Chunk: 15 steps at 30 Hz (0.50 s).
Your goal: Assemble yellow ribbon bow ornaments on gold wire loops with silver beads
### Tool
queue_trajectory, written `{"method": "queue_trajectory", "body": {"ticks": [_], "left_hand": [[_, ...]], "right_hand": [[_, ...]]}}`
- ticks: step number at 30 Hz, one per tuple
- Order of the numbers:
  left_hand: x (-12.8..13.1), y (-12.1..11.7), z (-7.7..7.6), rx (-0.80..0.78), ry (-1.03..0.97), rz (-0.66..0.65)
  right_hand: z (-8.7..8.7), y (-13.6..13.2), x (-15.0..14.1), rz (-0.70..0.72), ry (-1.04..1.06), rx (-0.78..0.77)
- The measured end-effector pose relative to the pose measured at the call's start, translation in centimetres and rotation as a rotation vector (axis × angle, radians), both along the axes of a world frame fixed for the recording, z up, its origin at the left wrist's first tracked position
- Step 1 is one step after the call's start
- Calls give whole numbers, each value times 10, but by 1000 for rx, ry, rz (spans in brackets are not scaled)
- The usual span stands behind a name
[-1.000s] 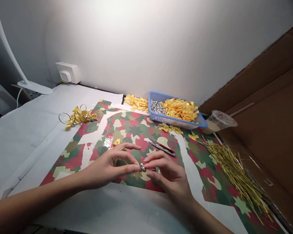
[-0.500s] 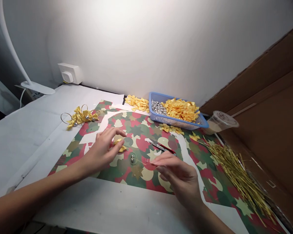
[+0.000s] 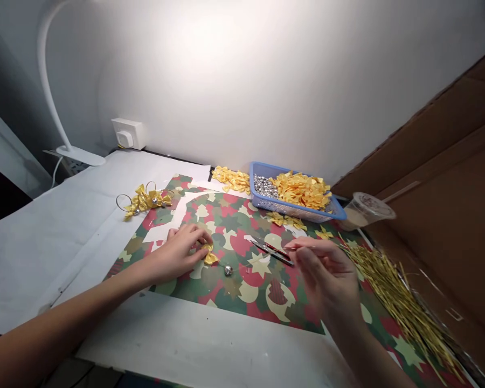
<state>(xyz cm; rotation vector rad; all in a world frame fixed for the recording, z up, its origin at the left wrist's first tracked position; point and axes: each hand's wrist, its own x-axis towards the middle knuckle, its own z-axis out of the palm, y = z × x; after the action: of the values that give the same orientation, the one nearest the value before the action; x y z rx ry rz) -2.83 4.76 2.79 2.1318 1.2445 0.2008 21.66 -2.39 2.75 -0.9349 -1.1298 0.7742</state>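
Observation:
My left hand [image 3: 186, 250] is closed on a small yellow ribbon bow [image 3: 210, 257], its fingertips at the bow's left side. A round silver bell [image 3: 228, 270] lies just right of the bow, on the patterned paper. My right hand [image 3: 329, 269] pinches a thin, pale gold cord [image 3: 271, 252], which stretches left toward the bell. The pinched end is mostly hidden by the fingers. Behind the cord lies a pair of thread snips [image 3: 270, 249] with red and black handles, near my right fingertips.
A blue basket [image 3: 255, 200] holds silver bells and yellow bows. More bows [image 3: 231, 179] lie beside it. Finished-looking bow-and-bell loops [image 3: 145, 200] sit at left. Gold cords [image 3: 396, 302] lie at right, near a plastic cup [image 3: 367, 210] and cardboard [image 3: 448, 178]. A lamp [image 3: 81, 155] stands back left.
My right hand has moved right, drawing the cord out straighter. My left fingers have closed on the bow. The small cord loop around the bell no longer shows. The view has shifted slightly.

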Motion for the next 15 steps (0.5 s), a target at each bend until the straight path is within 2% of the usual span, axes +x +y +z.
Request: {"method": "queue_trajectory", "body": {"ticks": [2, 7, 11, 15], "left_hand": [[-1, 0, -1, 2, -28, -43], [0, 2, -4, 17, -86, -130], [1, 2, -6, 62, -140, -125], [1, 1, -8, 73, -215, -89]], "right_hand": [[11, 4, 0, -35, 15, 7], [43, 18, -8, -23, 38, 95], [61, 27, -21, -14, 56, 144], [71, 27, -35, 25, 55, 167]]}}
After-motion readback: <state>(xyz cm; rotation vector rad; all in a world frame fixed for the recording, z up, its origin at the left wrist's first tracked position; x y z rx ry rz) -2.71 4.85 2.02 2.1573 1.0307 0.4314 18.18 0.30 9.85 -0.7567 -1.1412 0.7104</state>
